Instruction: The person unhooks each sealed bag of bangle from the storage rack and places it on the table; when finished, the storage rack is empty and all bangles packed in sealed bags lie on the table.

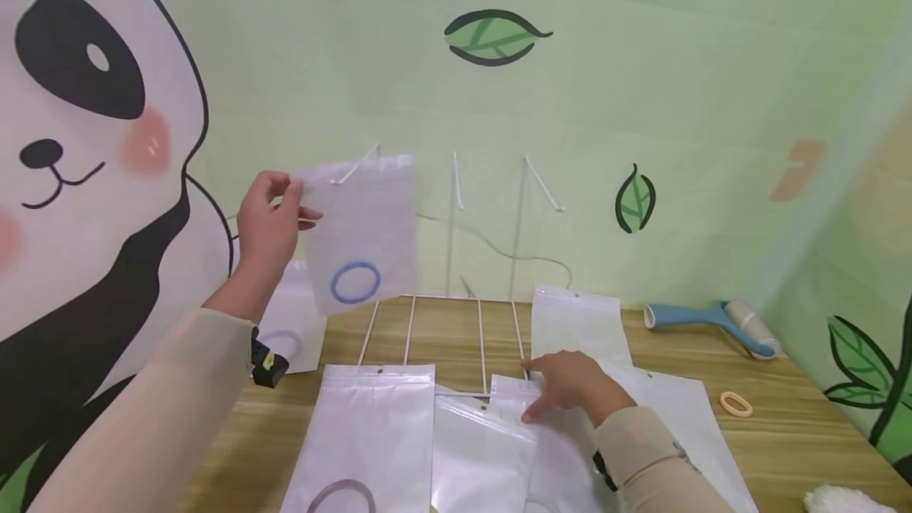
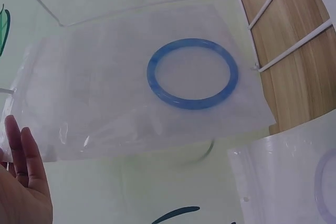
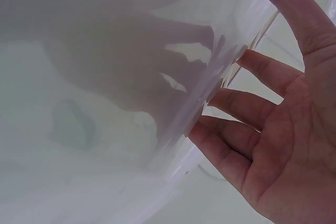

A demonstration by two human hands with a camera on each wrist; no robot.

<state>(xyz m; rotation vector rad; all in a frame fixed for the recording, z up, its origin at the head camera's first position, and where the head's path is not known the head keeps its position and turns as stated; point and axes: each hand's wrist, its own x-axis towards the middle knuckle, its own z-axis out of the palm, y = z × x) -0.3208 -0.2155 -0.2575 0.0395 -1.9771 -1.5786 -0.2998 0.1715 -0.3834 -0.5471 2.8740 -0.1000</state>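
Observation:
My left hand pinches the upper left edge of a translucent zip bag between thumb and index finger, the other fingers held out. A blue bangle shows at the bag's lower end. The bag's top is at a white hook of the wire rack. My right hand is spread over flat zip bags in front of the rack. In the right wrist view its fingertips touch the edge of a shiny bag, with the thumb held apart.
Two more rack hooks stick out bare. Another bag stands behind my left wrist. A bag with a purplish bangle lies in front. At right are a blue-handled lint roller, an orange ring and white fluff.

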